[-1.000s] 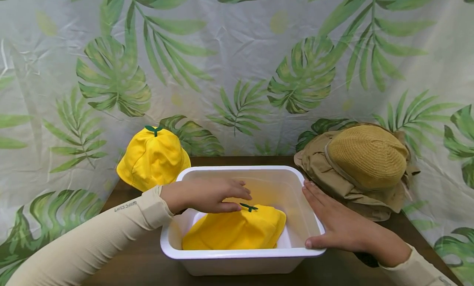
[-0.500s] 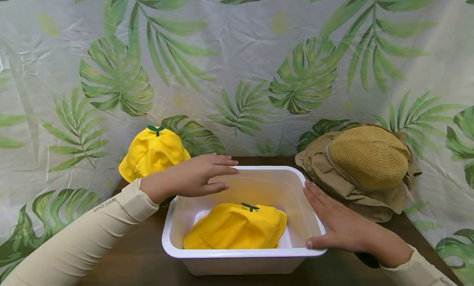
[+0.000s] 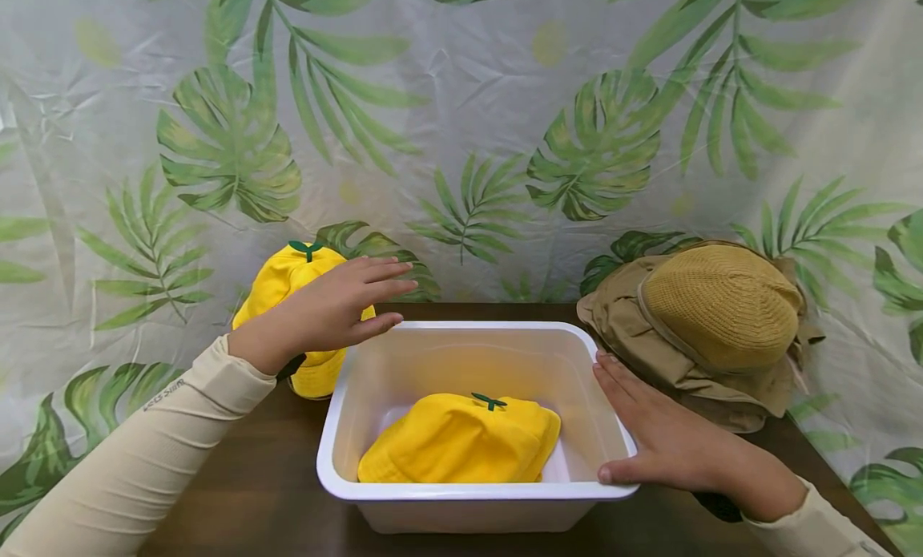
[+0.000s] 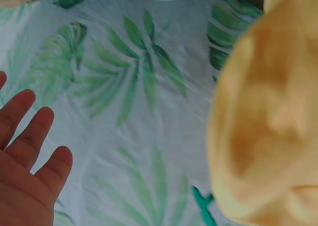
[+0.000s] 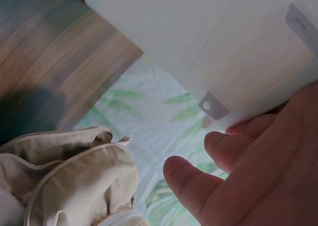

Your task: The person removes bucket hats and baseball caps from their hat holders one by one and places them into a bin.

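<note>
Left arm (image 3: 173, 445) slanted up from lower left, sleeved to wrist (image 3: 252, 353). Left grip (image 3: 328, 308) raised, fingers (image 4: 32, 136) loosely extended with gaps between, thumb (image 3: 378, 326) below them. Right arm (image 3: 811, 513) in from lower right (mostly out of frame). Right grip (image 3: 659, 445) lower than left, fingers (image 3: 618, 397) straight, close together, angled forward and inward, thumb (image 3: 623, 470) spread well apart.
</note>
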`<state>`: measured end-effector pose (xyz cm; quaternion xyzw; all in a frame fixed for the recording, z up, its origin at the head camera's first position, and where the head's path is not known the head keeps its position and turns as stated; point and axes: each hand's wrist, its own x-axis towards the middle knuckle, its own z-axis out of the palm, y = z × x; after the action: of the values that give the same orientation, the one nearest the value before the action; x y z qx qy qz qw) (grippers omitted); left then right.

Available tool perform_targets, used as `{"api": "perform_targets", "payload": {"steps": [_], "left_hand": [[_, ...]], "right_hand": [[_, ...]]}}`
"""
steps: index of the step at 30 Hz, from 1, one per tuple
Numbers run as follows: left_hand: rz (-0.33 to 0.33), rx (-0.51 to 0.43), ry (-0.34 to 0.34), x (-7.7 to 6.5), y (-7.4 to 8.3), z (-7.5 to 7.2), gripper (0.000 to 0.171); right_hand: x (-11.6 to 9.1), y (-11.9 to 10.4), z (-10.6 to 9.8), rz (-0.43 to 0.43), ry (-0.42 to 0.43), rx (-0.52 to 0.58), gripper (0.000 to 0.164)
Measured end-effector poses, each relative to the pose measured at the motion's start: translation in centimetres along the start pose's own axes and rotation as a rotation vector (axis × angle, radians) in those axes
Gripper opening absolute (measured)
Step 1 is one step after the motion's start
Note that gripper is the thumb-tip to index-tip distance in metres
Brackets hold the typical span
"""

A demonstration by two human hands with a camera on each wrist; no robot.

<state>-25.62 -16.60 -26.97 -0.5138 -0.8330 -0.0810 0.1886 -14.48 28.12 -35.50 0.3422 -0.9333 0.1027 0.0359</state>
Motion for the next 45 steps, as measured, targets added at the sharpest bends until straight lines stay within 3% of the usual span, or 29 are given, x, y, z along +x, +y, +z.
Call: {"api": "perform_targets", "payload": {"steps": [5, 14, 22, 26, 35, 45], "left_hand": [[-0.072, 0.005, 0.038, -0.8, -1.8, -0.5, 0.047], [-0.245, -0.066, 0.079, -2.6, -5.6, -0.3, 0.044], [-0.267, -0.031, 0.155, -4.0, -8.2, 0.0, 0.041], [-0.332, -0.039, 0.161, -4.9, -9.2, 0.2, 0.041], [-0.486, -0.142, 0.133, -6.3, -10.0, 0.5, 0.047], [-0.534, -0.155, 0.11, -6.7, -10.2, 1.0, 0.053]], "right_hand": [[0.0, 0.0, 0.0, 0.018, -0.008, 0.011, 0.115], [0.0, 0.0, 0.0, 0.01, -0.011, 0.014, 0.115], [-0.1, 0.1, 0.0, -0.007, 0.002, 0.013, 0.117], [0.0, 0.0, -0.1, -0.004, 0.001, 0.013, 0.116], [0.0, -0.1, -0.1, 0.021, -0.017, 0.032, 0.114], [-0.1, 0.1, 0.1, 0.039, -0.022, 0.029, 0.113]]}}
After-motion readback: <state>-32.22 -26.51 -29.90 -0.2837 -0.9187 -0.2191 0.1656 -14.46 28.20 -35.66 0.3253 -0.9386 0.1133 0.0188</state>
